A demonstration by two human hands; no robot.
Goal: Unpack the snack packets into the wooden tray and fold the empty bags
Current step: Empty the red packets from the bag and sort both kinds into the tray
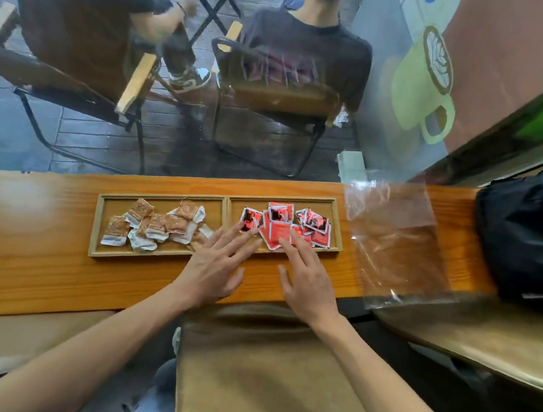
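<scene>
Left hand point(217, 268) spread flat, fingertips touching the red packets point(281, 224) at the near rim of the wooden tray point(153, 252). Right hand point(308, 280) likewise spread, fingers on the same pile. Brown packets point(157, 225) fill the left compartment. Clear empty bag point(395, 250) lies flat on the tabletop point(31, 260), right of the tray.

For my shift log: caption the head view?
Both open hands spread red packets in the wooden tray.
</scene>
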